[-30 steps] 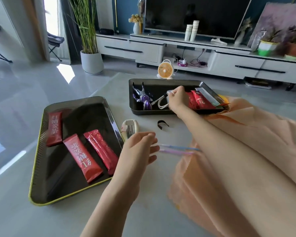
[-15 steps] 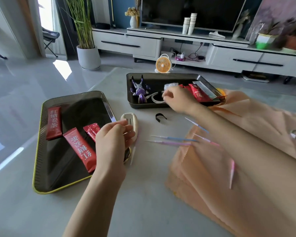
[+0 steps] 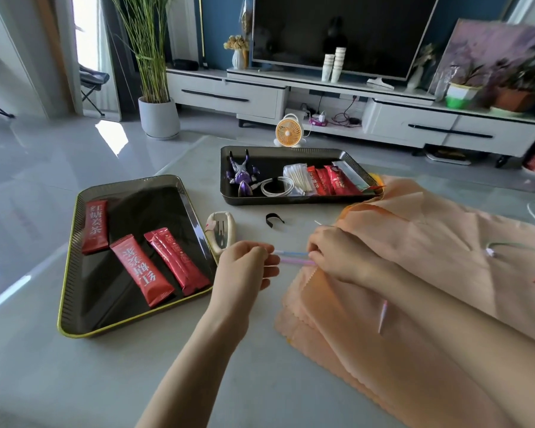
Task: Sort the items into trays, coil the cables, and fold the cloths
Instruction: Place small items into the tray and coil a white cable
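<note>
- Peach scallop-edged cloth (image 3: 346, 341) nearest, rumpled over the right of the glossy grey desk (image 3: 121, 381). Soft and limp, likely best taken by two corners for folding. Carries a loose pink stick (image 3: 382, 316) and, further right, a thin white cable (image 3: 507, 246).
- Thin blue and pink plastic sticks (image 3: 292, 257) next, side by side at the cloth's left edge, bridging the two hands. Probably featherlight, smooth and bendy, apt to roll or slip from a loose hold. Safest pinched together at both ends or near mid-length. Cannot tell whether lifted clear of the desk.
- Left grip (image 3: 244, 268) curled, fingertips pinching the sticks' left ends. Right grip (image 3: 334, 254) pinching the right ends, lying against the cloth.
- Beyond, to the left: yellow-rimmed dark tray (image 3: 65, 304) with three red foil sachets (image 3: 141, 270). Just beside its right rim, a cream oval case (image 3: 221, 231). Near that, a small black clip (image 3: 274, 219) on bare desk.
- Farthest: black rectangular tray (image 3: 291, 200) holding a purple figurine (image 3: 243, 176), a coiled white cable (image 3: 277, 185), a packet of cotton swabs (image 3: 297, 177) and a row of red sachets (image 3: 328, 180).
</note>
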The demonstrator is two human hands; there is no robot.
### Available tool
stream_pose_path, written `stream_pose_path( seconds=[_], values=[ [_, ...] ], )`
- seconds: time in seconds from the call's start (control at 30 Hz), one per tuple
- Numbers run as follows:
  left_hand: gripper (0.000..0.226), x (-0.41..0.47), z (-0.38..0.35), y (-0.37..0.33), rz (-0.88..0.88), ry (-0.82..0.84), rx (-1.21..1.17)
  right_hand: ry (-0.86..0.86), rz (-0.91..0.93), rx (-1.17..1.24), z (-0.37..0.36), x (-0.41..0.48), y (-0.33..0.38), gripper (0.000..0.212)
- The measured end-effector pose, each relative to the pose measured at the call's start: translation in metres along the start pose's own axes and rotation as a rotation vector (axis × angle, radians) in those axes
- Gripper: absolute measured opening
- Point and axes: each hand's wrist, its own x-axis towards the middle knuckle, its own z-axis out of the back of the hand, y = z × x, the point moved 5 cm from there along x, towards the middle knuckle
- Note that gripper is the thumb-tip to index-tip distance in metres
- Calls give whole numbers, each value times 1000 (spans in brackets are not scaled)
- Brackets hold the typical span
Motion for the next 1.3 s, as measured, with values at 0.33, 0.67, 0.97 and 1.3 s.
stream_pose_path(
  seconds=[0.33,0.67,0.97,1.3],
  values=[
    [20,10,-20,5,60,54,18,-365,-84,229,39,36,-42,20],
    [16,30,-5,-1,96,17,-49,-318,-18,26,30,123,-26,18],
    [16,32,-4,3,126,53,8,-267,9,115,5,130,-7,33],
    [16,30,-9,2,139,95,7,-88,-94,479,23,27,-67,13]
  ],
)
